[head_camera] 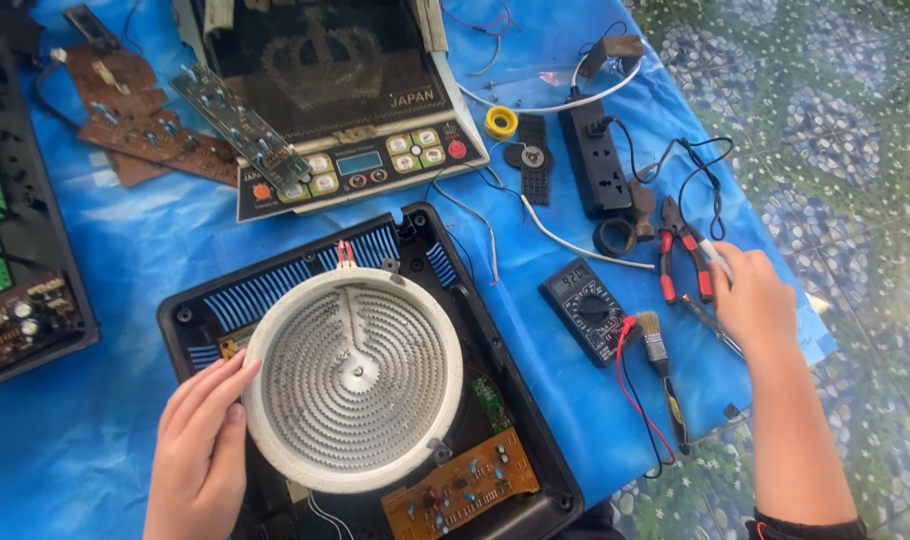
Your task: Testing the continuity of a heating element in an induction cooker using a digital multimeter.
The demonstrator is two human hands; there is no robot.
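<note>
Resting flat with fingers spread, the left hand touches the left rim of the round white ceramic heating element with its grey spiral coil, grasping nothing. Element sits inside the opened black plastic cooker base, near centre on the blue-covered table. Orange circuit board lies in the base, near right. Further right: black digital multimeter, small paintbrush, red-handled pliers. Right hand is clenched on a thin metal screwdriver, beside the pliers.
</note>
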